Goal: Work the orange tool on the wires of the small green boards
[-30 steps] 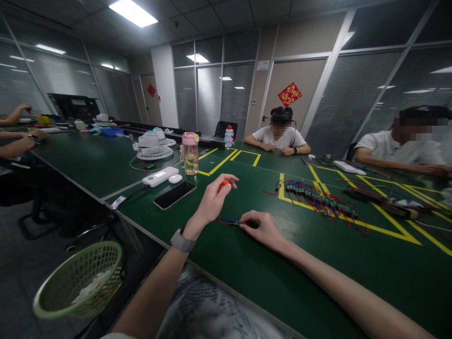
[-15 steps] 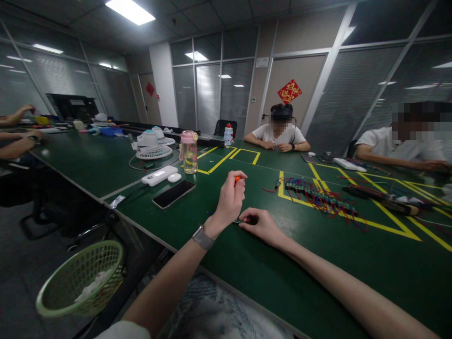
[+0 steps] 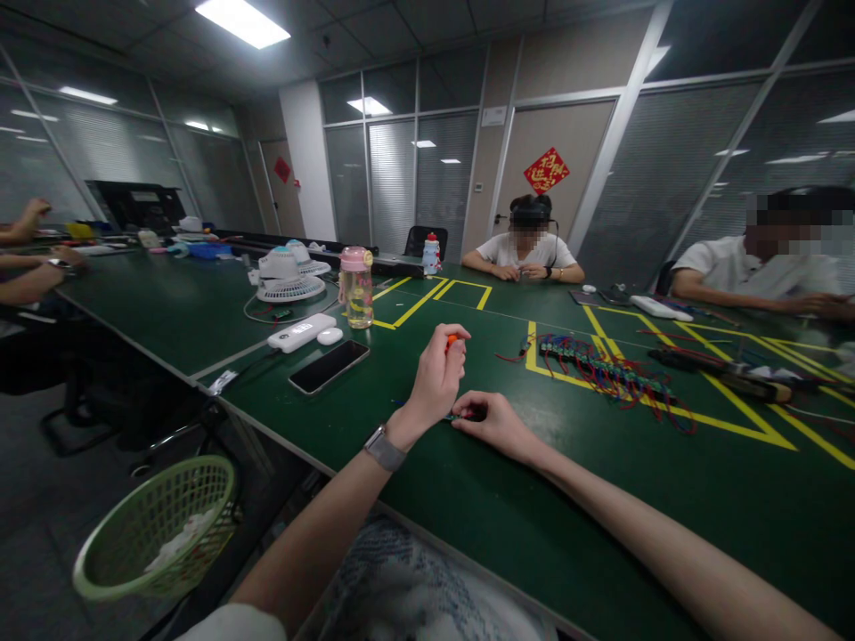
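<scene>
My left hand [image 3: 437,374], with a grey-banded watch on its wrist, is raised over the green table and closed around a tool. Only the tool's orange end [image 3: 452,340] shows between the fingers; the rest is hidden, so its kind cannot be made out. Low at the table, my right hand [image 3: 492,425] pinches a small circuit board [image 3: 457,416] that lies mostly behind the hands. Dark and red bits, perhaps wires, show under its fingers. Both hands are close together at the board. To their right lies a row of circuit boards [image 3: 601,369] with red and blue wires.
Left of my hands are a phone [image 3: 329,367], a white power bank [image 3: 302,333], a round white case [image 3: 329,336], a pink-lidded bottle [image 3: 359,289] and white fans [image 3: 290,274]. Dark tools [image 3: 725,374] lie right. A green basket [image 3: 153,525] stands below the table edge. Other people sit around.
My hands keep nearly the same place and grip, with only a tiny shift of the right fingers. The person at the far right has moved their hands slightly.
</scene>
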Demonstrator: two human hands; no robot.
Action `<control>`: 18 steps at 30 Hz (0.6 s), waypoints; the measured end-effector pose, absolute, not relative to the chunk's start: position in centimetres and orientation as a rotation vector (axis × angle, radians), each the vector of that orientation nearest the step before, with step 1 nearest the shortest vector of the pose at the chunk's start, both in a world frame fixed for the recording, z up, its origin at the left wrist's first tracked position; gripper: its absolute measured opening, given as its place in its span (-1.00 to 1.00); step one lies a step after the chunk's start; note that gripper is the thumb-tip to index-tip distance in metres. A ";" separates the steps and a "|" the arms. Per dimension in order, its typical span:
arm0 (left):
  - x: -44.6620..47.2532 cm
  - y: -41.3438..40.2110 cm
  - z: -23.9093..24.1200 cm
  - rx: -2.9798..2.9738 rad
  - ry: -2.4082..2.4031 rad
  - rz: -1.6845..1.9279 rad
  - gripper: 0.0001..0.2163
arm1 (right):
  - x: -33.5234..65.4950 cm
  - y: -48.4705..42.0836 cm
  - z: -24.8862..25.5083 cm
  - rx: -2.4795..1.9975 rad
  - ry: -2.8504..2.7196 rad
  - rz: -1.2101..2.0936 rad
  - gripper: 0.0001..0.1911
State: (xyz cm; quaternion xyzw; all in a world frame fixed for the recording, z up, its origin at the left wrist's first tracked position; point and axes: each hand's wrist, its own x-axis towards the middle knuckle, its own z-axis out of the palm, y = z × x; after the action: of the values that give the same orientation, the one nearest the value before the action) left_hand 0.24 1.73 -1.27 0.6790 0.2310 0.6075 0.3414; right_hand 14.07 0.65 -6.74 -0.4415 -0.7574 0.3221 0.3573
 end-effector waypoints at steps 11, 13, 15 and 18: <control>-0.3 1.4 1.1 1.950 0.626 1.511 -0.78 | 13.7 0.7 -7.0 -1.062 -1.881 0.895 -0.73; -0.3 1.2 1.3 2.062 0.736 1.606 -0.82 | 13.7 0.6 -6.9 -1.064 -1.876 0.902 -0.74; -0.3 1.0 1.3 2.127 0.745 1.622 -0.81 | 13.8 0.6 -6.9 -1.058 -1.874 0.905 -0.74; -0.4 1.0 1.4 2.037 0.602 1.498 -0.72 | 13.8 0.6 -7.1 -1.046 -1.877 0.895 -0.73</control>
State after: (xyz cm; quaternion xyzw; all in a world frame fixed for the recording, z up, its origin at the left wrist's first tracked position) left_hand -0.37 0.96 1.36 0.7552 0.2231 0.5551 0.2678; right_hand 13.79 0.62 -7.11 -0.4127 -0.7405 0.3532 0.3957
